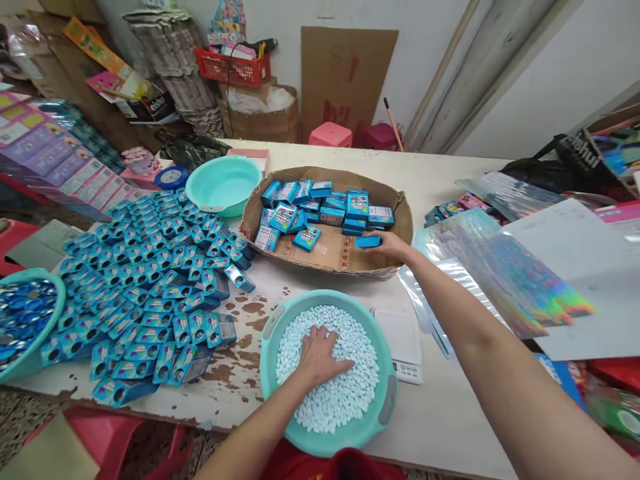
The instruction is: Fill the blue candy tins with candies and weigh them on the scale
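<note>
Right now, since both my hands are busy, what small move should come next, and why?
Probably lower the blue box into the cardboard tray and ease the fingers open: the right hand holds it at a bare stretch, near other boxes, while the left hand rests on white pieces.

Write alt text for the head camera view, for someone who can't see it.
A person's left hand rests spread on small white pieces in a teal basin, while the right hand holds a small blue box over a cardboard tray of similar boxes. Dozens of blue cartons crowd the table at left.
</note>
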`<action>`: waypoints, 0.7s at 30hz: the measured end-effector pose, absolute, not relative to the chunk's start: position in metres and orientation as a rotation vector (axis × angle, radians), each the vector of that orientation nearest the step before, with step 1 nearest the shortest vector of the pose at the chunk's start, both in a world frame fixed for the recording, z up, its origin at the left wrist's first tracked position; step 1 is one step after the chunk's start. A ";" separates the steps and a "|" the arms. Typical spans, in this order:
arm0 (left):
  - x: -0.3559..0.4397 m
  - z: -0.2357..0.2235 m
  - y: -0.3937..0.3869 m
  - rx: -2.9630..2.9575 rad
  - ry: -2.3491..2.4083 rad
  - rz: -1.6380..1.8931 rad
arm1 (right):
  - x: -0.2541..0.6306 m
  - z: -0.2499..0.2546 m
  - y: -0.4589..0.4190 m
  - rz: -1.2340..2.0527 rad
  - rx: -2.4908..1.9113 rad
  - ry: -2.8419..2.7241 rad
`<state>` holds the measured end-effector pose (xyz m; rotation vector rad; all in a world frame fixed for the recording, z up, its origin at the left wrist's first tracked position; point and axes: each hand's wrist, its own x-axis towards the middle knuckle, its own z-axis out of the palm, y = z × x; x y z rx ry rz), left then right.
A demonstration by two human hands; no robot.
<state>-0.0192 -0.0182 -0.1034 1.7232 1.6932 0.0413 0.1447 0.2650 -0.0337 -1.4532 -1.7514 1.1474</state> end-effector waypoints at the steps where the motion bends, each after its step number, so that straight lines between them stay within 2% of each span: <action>1: -0.018 -0.104 -0.027 1.751 1.676 0.033 | 0.149 -0.023 0.258 1.133 -1.415 -1.753; 5: -0.013 -0.108 -0.043 1.890 1.671 -0.012 | 0.166 0.006 0.195 1.102 -1.301 -1.584; 12: -0.022 -0.109 -0.021 1.823 1.736 -0.132 | 0.166 -0.011 0.065 1.582 -1.286 -0.494; 15: -0.030 -0.112 -0.017 1.707 1.718 0.013 | 0.188 -0.021 0.024 1.721 -1.274 -0.175; 17: -0.034 -0.115 -0.017 1.455 1.683 0.245 | 0.213 -0.030 -0.009 1.778 -1.236 0.003; 21: -0.034 -0.119 -0.017 0.946 1.523 0.559 | 0.249 -0.058 -0.082 1.726 -1.347 0.342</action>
